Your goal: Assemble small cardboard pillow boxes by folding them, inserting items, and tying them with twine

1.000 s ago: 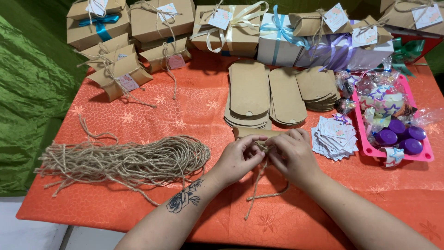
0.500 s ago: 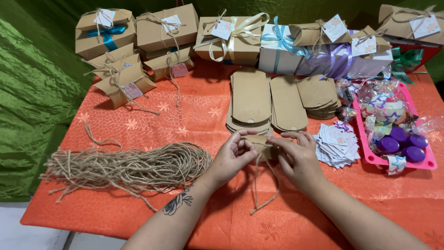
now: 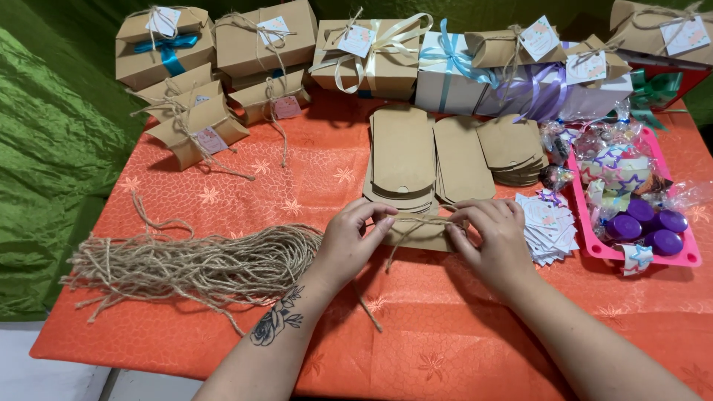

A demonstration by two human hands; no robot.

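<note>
A small brown kraft pillow box (image 3: 422,232) lies on the orange tablecloth (image 3: 416,341) between my two hands. A length of jute twine (image 3: 416,221) runs across its top, with loose ends hanging toward me. My left hand (image 3: 355,239) pinches the twine at the box's left end. My right hand (image 3: 492,239) pinches it at the right end and covers that side of the box.
A bundle of cut jute strings (image 3: 189,263) lies at the left. Flat kraft box blanks (image 3: 405,152) are stacked behind my hands. Finished, ribboned gift boxes (image 3: 260,44) line the back. A pink tray (image 3: 694,256) of wrapped sweets and purple pots stands at the right, paper tags (image 3: 549,223) beside it.
My hands have moved apart along the twine, drawing it out sideways over the box. The view has shifted a little lower over the table.
</note>
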